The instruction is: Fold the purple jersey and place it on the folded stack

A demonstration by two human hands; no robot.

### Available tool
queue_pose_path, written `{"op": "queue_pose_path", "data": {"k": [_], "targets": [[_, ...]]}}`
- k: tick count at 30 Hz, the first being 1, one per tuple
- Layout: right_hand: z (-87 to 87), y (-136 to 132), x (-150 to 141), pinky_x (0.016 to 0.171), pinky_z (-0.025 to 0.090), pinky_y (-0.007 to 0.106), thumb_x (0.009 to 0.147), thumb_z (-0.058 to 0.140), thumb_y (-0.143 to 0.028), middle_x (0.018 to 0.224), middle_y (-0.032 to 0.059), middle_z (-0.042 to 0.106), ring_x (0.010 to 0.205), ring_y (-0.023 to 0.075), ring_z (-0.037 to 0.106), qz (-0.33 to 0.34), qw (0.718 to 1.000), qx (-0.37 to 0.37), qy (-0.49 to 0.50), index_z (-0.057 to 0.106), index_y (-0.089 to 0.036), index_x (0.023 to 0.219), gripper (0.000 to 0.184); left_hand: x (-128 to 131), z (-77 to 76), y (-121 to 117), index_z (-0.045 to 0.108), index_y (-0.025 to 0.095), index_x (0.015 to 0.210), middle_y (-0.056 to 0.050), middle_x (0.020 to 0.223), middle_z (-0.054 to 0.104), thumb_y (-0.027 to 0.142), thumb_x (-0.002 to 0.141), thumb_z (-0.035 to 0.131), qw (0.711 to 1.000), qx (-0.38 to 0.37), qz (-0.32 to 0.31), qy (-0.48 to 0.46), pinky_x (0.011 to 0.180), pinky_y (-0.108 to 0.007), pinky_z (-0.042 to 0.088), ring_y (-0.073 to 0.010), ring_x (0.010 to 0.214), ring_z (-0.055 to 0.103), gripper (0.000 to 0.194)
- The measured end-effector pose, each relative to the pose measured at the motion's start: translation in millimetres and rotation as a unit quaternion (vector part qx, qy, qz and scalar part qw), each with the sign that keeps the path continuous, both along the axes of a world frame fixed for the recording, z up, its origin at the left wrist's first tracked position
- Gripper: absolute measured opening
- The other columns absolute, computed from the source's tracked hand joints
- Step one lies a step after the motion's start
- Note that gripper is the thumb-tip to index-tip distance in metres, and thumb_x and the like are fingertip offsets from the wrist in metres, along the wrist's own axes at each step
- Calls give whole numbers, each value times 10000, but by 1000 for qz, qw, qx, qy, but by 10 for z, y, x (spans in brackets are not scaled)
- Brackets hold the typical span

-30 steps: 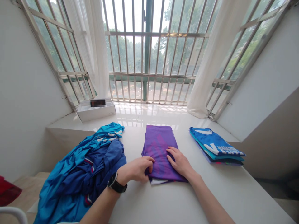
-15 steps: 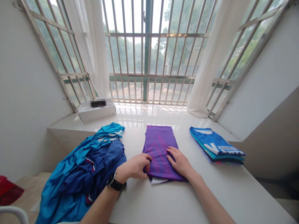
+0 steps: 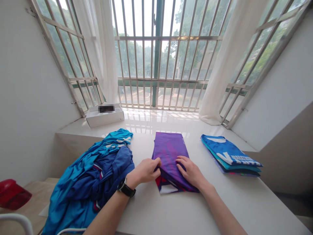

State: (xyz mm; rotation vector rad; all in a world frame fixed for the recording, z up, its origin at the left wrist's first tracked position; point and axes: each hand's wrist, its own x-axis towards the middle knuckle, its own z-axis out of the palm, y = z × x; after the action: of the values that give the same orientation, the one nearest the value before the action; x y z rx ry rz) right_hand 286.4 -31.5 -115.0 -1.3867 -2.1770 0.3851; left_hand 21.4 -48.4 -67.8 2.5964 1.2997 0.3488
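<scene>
A: What's on the table [image 3: 156, 212] right now?

B: One purple sports jersey [image 3: 168, 150], folded into a long panel, lying mid-table between two lots of clothing. Its near end is uneven, with red and white print showing.

A: Hands?

B: Left hand [image 3: 144, 171], black watch [image 3: 126, 188] on the wrist, is at the jersey's left edge with the fingers curled over it. That grip looks nearly together, but the thumb is hidden, so I can't tell if it's clamped on the cloth. Right hand [image 3: 190, 173] lies on the jersey's right half, its grip apart, fingers spread and closed on nothing.

A: Why held like that?

B: My read: the flat right hand pins the layers to the table so they don't slide, leaving the left free at the edge.

A: And either side?

B: Near left, a loose heap of blue jerseys [image 3: 97, 176], just beside the left hand. Right, a squared stack of folded blue and teal jerseys [image 3: 230, 155], well apart, apparently so the two lots don't mix. Far left, a white box [image 3: 105, 119] sits on the windowsill [image 3: 158, 119].
</scene>
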Motion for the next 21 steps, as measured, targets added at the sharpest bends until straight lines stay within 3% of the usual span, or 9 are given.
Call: {"op": "queue_pose_path", "data": {"k": [4, 8, 11, 15, 19, 21], "targets": [[223, -109, -101, 919, 509, 364, 962, 460, -390, 1082, 83, 722, 995, 226, 661, 77, 992, -58, 83, 691, -212, 1069, 311, 20, -50, 28, 517, 246, 1072, -17, 856, 705, 238, 911, 458, 1000, 8, 27, -10, 674, -268, 442, -212, 772, 682, 171], [360, -225, -208, 840, 503, 329, 900, 581, -450, 1063, 65, 731, 943, 232, 663, 132, 979, -126, 94, 676, -218, 1137, 345, 28, -87, 58, 511, 247, 1098, -27, 878, 712, 278, 951, 433, 998, 1, 47, -28, 697, -272, 452, -219, 802, 694, 169], [339, -250, -251, 770, 480, 308, 818, 685, -414, 988, 60, 727, 876, 229, 647, 135, 981, -125, 55, 685, -201, 1094, 349, 37, -100, 74, 515, 246, 1102, -29, 880, 710, 298, 971, 415, 997, -3, 66, -43, 703, -272, 448, -216, 804, 692, 173], [243, -210, -260, 675, 426, 272, 885, 565, -318, 796, 27, 679, 724, 172, 585, 129, 986, -96, 36, 671, -185, 836, 177, 34, -96, 73, 531, 240, 1096, -24, 862, 697, 368, 986, 422, 996, -10, 66, -66, 680, -262, 428, -206, 785, 675, 201], [186, -180, -244, 633, 396, 260, 927, 487, -314, 727, 4, 636, 657, 145, 539, 129, 985, -97, 53, 628, -186, 756, 256, 1, -92, 71, 582, 233, 1010, 6, 778, 665, 584, 819, 655, 997, -38, 12, -66, 601, -234, 387, -191, 718, 634, 407], [184, -179, -238, 633, 398, 262, 935, 473, -325, 733, 4, 640, 661, 148, 542, 128, 985, -102, 59, 631, -188, 764, 270, -17, -99, 85, 614, 231, 965, 16, 783, 667, 535, 769, 725, 997, -51, -13, -57, 598, -223, 381, -177, 718, 624, 378]]}}
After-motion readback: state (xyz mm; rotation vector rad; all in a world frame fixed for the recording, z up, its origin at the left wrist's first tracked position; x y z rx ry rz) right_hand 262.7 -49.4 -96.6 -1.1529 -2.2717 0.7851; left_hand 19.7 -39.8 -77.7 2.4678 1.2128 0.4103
